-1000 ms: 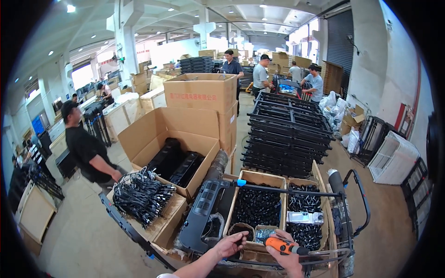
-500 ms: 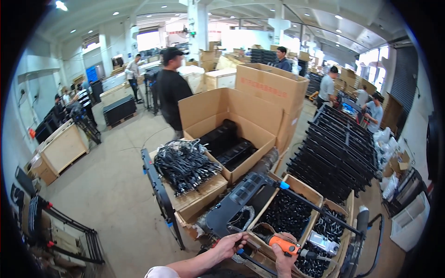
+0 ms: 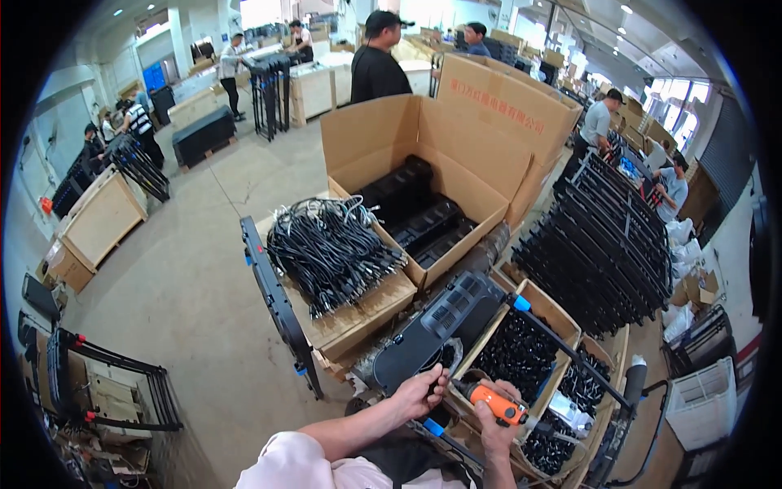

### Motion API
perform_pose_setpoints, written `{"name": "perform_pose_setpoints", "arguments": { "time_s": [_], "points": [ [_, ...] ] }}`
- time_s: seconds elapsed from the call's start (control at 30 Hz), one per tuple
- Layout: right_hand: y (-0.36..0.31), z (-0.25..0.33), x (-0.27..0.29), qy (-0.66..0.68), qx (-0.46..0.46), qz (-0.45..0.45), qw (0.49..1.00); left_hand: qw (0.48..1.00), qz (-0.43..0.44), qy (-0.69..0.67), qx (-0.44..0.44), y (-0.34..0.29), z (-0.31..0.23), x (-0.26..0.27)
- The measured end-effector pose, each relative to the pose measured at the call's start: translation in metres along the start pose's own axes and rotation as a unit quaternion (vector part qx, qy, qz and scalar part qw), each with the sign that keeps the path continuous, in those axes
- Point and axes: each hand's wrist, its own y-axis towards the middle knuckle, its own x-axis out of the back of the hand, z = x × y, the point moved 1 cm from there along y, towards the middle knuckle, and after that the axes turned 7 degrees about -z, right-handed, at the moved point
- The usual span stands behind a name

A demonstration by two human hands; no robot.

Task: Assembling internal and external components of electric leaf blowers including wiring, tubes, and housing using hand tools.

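— Two hands on the job: the left hand (image 3: 419, 393) presses its fingers on the near end of the black vented housing (image 3: 440, 328), which lies across the cart (image 3: 277, 301) between the box of cables (image 3: 330, 253) and the boxes of small black parts (image 3: 521, 352).
— And the right hand (image 3: 498, 420)?
— Closed around the orange screwdriver (image 3: 497, 403), tip toward the housing.
— How would that housing handle?
— Likely rigid plastic, bulky, fairly light, slick on top. I'd grip its long edges, not the vent grille.
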Motion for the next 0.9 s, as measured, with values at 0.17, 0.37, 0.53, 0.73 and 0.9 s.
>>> {"name": "perform_pose_setpoints", "arguments": {
  "time_s": [0.17,0.37,0.53,0.73,0.9],
  "points": [
    [0.024,-0.005,-0.026,-0.045,0.015,-0.012,0.999,0.998,0.040,-0.022,0.033,0.027,-0.025,0.004],
    [0.049,-0.002,-0.056,-0.080,0.007,-0.040,0.996,0.997,0.065,-0.033,0.037,0.037,-0.053,0.001],
    [0.068,-0.002,-0.076,-0.106,-0.017,-0.042,0.993,0.993,0.105,-0.030,0.052,0.046,-0.075,0.003],
    [0.099,-0.004,-0.095,-0.110,-0.034,-0.038,0.993,1.000,0.014,0.002,0.012,0.038,-0.091,-0.017],
    [0.130,-0.006,-0.110,-0.101,-0.033,-0.019,0.994,0.984,-0.009,0.146,-0.105,0.041,-0.131,0.009]
  ]
}}
